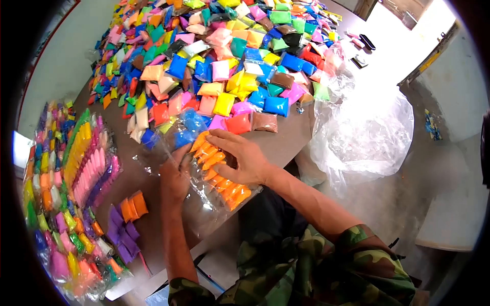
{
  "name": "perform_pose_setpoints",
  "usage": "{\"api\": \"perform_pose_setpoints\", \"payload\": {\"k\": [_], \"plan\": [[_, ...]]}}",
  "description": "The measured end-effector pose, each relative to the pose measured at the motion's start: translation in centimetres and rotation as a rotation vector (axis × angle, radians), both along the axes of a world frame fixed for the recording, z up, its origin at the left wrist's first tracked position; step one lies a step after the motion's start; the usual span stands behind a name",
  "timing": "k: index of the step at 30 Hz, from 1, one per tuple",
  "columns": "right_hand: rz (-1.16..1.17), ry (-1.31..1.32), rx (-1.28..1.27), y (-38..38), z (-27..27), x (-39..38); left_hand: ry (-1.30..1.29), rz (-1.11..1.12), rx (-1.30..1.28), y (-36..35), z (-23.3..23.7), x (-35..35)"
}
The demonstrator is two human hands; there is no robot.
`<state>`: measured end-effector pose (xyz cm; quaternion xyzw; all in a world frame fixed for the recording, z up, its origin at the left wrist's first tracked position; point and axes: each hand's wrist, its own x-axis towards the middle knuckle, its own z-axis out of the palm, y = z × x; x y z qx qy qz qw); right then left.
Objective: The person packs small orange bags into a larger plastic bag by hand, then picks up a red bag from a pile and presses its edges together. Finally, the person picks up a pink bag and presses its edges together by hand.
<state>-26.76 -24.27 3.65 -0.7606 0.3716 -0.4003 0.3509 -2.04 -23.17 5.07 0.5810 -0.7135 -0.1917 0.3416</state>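
At centre frame, the left hand (176, 178) grips the bag (204, 217). The right hand (244, 155), open and flat, presses orange packets (229, 193) into a row inside it. Another packet would need the bag held steady.

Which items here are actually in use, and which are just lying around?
In use:
- left hand, gripping clear bag
- right hand, flat on orange packets in the bag

Lying about:
- mixed pile
- filled bags
- loose orange stack
- purple stack
- crumpled sack
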Motion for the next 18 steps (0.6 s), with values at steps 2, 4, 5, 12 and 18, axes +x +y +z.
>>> {"api": "perform_pose_setpoints", "payload": {"k": [2, 4, 5, 12, 18], "plan": [[-0.050, -0.013, -0.017, 0.1, -0.3, 0.1, -0.072, -0.026, -0.118, 0.7, 0.4, 0.5], [-0.046, 0.009, -0.051, 0.0, -0.7, -0.3, -0.166, -0.032, -0.222, 1.9, 0.6, 1.3], [-0.050, 0.000, -0.053, -0.1, -1.1, 0.0, -0.231, 0.048, -0.248, 2.9, 0.8, 1.8], [-0.067, -0.040, -0.002, 0.1, 0.1, -0.1, -0.550, 0.462, -0.228, 10.2, 4.4, 10.3], [-0.049, -0.057, 0.098, 0.0, 0.3, -0.2, -0.745, 0.677, 0.029, 11.9, 4.4, 14.2]]}}
